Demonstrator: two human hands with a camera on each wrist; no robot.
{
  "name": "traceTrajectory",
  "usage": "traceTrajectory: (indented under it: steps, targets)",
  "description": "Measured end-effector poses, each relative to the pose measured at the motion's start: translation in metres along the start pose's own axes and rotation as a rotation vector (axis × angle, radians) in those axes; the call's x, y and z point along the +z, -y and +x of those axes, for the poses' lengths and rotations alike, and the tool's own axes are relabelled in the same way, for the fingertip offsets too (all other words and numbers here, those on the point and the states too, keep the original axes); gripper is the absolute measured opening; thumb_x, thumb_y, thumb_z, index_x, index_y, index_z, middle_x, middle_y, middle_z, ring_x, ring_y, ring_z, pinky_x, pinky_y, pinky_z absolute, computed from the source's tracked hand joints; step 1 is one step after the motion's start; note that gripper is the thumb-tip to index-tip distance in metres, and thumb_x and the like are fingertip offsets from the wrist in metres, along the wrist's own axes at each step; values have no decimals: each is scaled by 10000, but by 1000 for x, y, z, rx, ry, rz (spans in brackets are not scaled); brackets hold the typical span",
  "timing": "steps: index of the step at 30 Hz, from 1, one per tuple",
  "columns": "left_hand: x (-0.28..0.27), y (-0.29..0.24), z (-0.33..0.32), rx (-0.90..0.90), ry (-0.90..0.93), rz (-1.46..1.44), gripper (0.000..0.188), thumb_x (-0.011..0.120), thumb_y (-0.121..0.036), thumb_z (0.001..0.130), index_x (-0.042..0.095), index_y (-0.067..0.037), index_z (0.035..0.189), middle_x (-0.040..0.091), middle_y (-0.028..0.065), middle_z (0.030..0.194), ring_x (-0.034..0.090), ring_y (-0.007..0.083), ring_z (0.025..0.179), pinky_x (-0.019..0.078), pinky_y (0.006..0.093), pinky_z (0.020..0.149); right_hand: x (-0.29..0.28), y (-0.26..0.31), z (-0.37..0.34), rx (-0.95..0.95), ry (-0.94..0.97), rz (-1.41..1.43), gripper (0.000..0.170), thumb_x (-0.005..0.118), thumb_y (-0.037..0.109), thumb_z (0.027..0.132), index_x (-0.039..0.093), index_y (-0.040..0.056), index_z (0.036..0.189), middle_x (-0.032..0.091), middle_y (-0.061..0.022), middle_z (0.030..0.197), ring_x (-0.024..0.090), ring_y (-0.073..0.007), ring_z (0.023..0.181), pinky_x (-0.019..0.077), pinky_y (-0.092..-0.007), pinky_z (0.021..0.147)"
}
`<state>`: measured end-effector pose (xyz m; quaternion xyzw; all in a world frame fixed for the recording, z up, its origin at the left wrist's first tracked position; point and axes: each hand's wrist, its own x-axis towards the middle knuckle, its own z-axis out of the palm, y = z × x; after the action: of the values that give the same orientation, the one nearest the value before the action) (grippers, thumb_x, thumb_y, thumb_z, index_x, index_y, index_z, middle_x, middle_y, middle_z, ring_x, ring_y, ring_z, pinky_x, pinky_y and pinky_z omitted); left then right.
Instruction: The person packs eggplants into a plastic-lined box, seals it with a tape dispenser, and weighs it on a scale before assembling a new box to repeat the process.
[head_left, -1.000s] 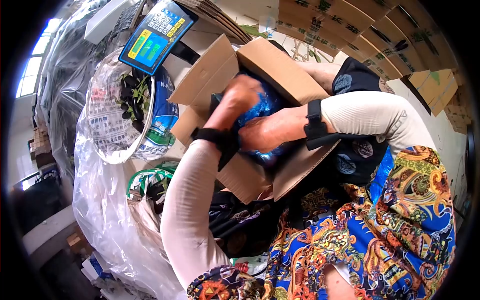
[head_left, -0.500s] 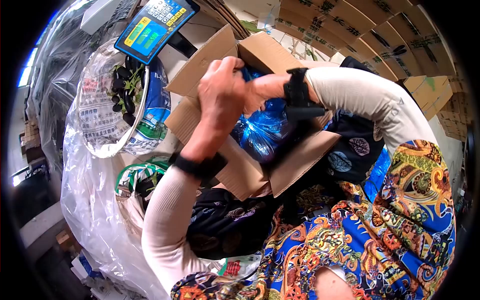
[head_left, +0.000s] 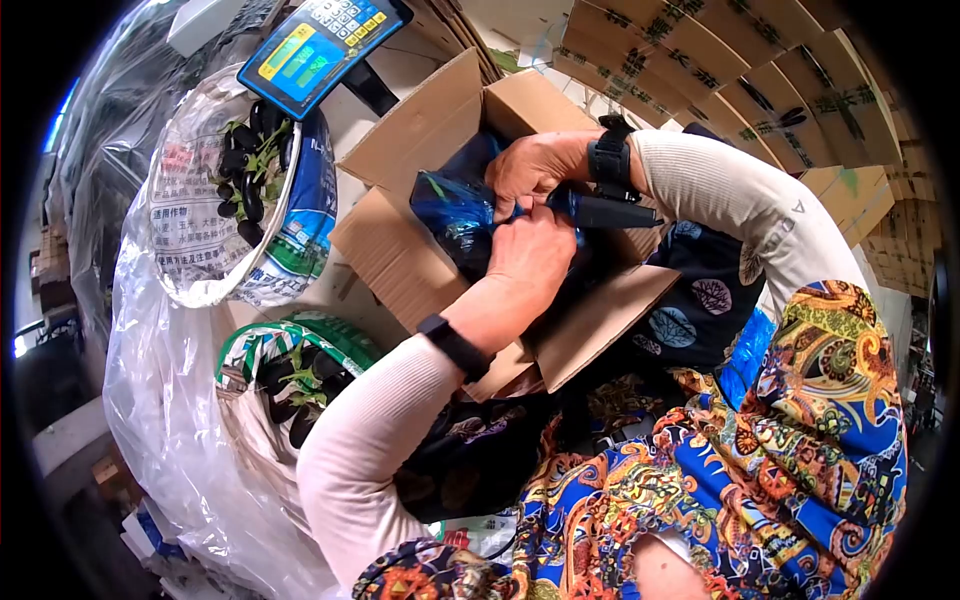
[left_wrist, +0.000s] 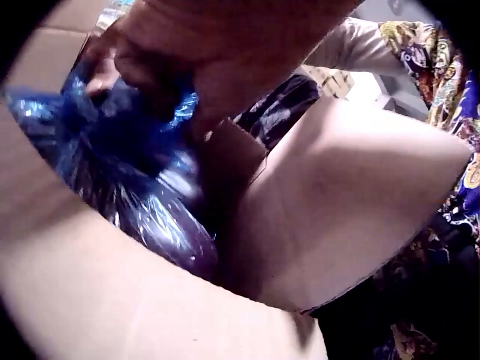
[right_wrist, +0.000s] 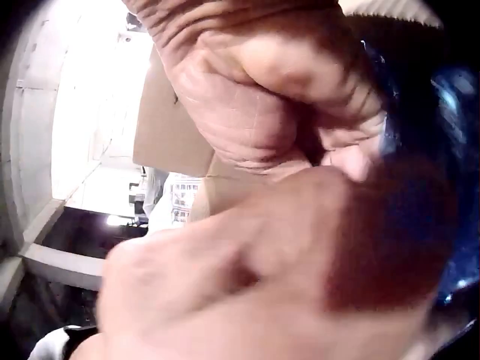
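Observation:
An open cardboard box [head_left: 385, 255] stands in front of me with a blue plastic bag [head_left: 455, 210] inside. Both hands are together over the box, at the gathered top of the bag. My left hand [head_left: 530, 260] comes in from the lower left with its fingers curled on the plastic. From the upper right, my right hand [head_left: 530, 170] pinches the bag beside it, knuckles close to the left fingers. In the left wrist view, something dark purple shows through the stretched film of the bag [left_wrist: 142, 202]. The fingertips are mostly hidden in the head view.
Left of the box stands a white woven sack [head_left: 185, 225] holding eggplants [head_left: 250, 190], under a scale display [head_left: 320, 55]. A green-rimmed bag [head_left: 245, 345] with more eggplants is near my left forearm. Stacked cartons [head_left: 720, 60] fill the back right.
My left hand rose toward the box's left flap, then came back right and down to meet the right hand. The bag's top has been gathered between both hands.

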<state>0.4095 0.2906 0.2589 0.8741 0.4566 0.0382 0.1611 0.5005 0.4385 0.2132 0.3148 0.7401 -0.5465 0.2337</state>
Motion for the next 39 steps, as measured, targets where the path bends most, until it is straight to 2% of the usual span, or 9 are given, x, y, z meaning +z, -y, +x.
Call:
traceTrajectory:
  steps: [1, 8, 10, 13, 17, 23, 31, 34, 39]
  targets:
    - [5, 1, 0, 62, 9, 49, 245, 661, -131, 779, 611, -25, 993, 607, 176, 895, 661, 282, 835, 553, 399, 667, 6, 5, -2, 256, -13, 285, 480, 705, 137, 816, 531, -25, 1233, 640, -110, 960, 642, -259, 891, 550, -367, 627]
    - [-21, 37, -23, -29, 94, -239, 107, 648, -94, 755, 643, -54, 854, 646, 177, 831, 656, 369, 794, 529, 463, 705, 22, -2, -26, 251, -105, 370, 535, 680, 159, 844, 429, 0, 1290, 652, -255, 1015, 673, -338, 811, 571, -395, 696]
    - [-16, 65, -20, -183, 50, -485, 115, 656, -124, 764, 622, -22, 806, 639, 201, 741, 649, 385, 771, 517, 462, 688, 36, -10, -31, 122, -344, -163, 180, 647, 138, 757, 609, 63, 916, 651, -194, 764, 638, -363, 708, 523, -410, 628]
    - [2, 91, -12, -601, 98, -841, 184, 661, -171, 760, 619, 8, 767, 637, 240, 793, 629, 434, 786, 510, 469, 679, 52, 4, -75, -94, -543, -326, 77, 608, 113, 698, 618, 60, 753, 601, -168, 679, 598, -370, 661, 494, -430, 591]
    - [30, 106, 29, -330, -71, -463, 190, 659, -180, 729, 642, 1, 785, 653, 245, 850, 634, 433, 832, 510, 474, 722, 77, 4, -77, -250, -509, -854, 63, 640, 156, 654, 666, 118, 698, 583, -90, 865, 586, -287, 817, 502, -373, 677]
    - [13, 100, 80, -139, 221, -452, 205, 641, -177, 717, 627, 19, 771, 657, 235, 839, 647, 401, 823, 507, 441, 706, 89, 21, -78, -484, -639, -1253, 134, 631, 223, 679, 703, 113, 699, 568, -92, 952, 570, -249, 918, 469, -329, 828]
    - [8, 107, 85, 146, 398, -933, 225, 549, -147, 807, 683, -5, 919, 702, 144, 855, 663, 298, 813, 501, 344, 736, 67, 55, -66, -119, -325, -973, 180, 547, 109, 809, 647, 45, 944, 644, -207, 938, 654, -315, 862, 530, -427, 677]
    - [14, 120, 81, 663, -256, -530, 244, 535, -159, 835, 678, 11, 936, 698, 135, 805, 663, 318, 805, 502, 342, 730, 61, 14, -42, -191, -587, -695, 258, 545, 93, 814, 608, 46, 1060, 657, -187, 942, 656, -360, 837, 543, -434, 713]
    - [25, 113, 50, -259, -210, -754, 140, 643, -84, 766, 651, -7, 882, 649, 193, 885, 641, 347, 830, 501, 423, 753, 43, -6, -33, 104, -522, -379, 345, 660, 96, 702, 637, 40, 1042, 677, -194, 855, 665, -376, 847, 552, -445, 720]
